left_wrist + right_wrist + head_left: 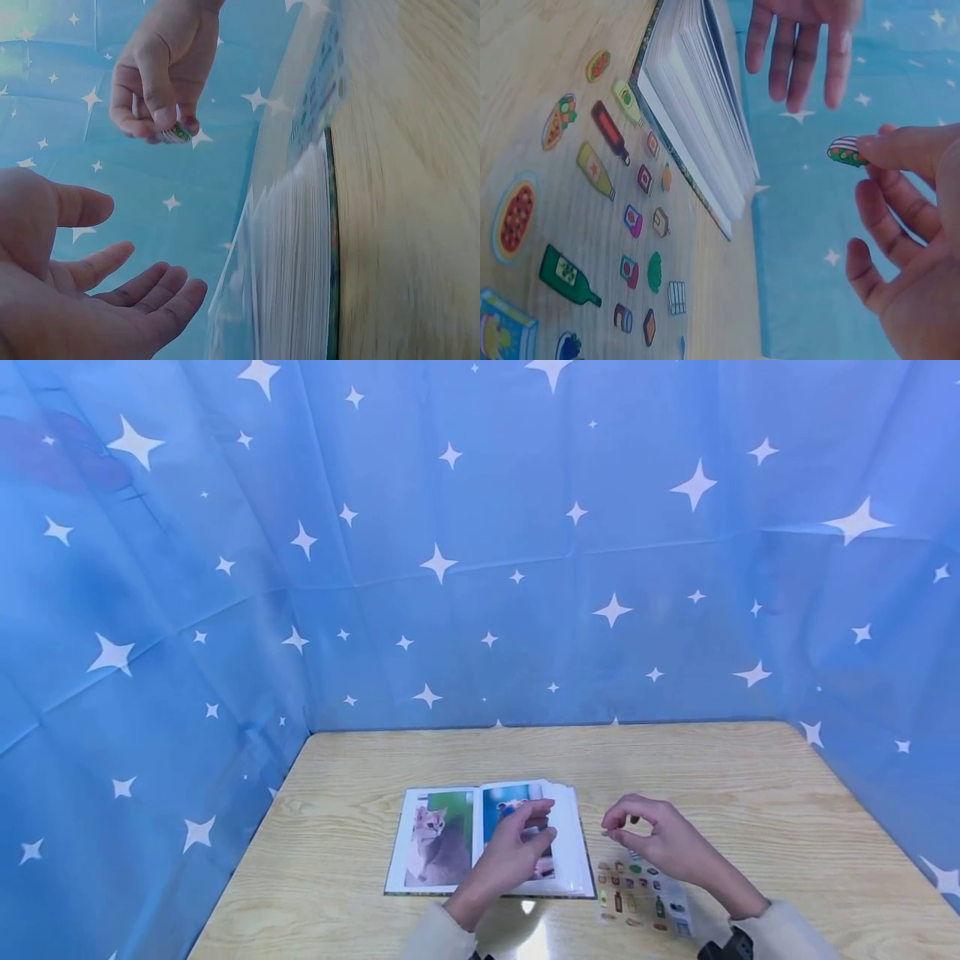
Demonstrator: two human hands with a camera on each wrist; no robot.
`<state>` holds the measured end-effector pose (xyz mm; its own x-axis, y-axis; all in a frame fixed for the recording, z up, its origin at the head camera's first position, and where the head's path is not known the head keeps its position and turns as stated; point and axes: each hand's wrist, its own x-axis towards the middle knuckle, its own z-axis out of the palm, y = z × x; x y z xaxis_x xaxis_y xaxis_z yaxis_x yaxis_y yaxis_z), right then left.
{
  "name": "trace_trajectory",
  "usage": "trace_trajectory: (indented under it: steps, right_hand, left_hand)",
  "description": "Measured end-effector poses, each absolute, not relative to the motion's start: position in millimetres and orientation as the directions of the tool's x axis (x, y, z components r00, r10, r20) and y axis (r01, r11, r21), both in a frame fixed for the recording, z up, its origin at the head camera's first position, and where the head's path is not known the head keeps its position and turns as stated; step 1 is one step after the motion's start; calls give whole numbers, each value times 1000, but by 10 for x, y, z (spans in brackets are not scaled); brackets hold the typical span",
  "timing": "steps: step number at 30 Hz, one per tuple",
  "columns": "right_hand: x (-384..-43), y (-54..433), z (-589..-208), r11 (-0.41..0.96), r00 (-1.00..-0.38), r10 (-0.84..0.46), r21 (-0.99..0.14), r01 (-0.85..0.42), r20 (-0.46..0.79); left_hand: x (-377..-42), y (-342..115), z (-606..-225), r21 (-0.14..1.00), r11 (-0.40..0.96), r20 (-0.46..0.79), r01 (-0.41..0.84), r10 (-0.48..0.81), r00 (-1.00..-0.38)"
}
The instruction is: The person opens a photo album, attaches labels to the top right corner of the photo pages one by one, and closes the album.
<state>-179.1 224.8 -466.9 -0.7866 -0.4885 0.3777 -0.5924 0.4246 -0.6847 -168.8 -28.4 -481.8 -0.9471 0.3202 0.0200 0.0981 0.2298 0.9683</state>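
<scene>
My right hand pinches a small sticker between thumb and index finger, its other fingers loosely bent. The sticker has a striped top and a green and red lower part, like a filled sandwich. My left hand is held over the right page of an open photo album, fingers extended and thumb apart, holding nothing. It partly covers a photo with a blue background. Below the right hand lies a clear sticker sheet with bottles, a pizza and other food pictures.
A cat photo fills the album's left page. The album lies on a wood-grain table, just left of the sticker sheet. Blue curtains with white stars hang behind and at both sides of the table.
</scene>
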Motion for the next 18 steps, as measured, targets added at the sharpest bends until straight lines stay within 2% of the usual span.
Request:
trace_trajectory:
  steps: [9, 18]
  right_hand:
    - [-1856, 2157, -4666, 392, -773, -513, -700, -597, 373]
    - [-1900, 2058, -4648, 404, -784, -520, -711, -575, 339]
  left_hand:
    - [-1671, -558, -4845, 942, 303, 55, 147, 294, -954]
    - [-1643, -834, -4876, 875, 453, 44, 171, 278, -960]
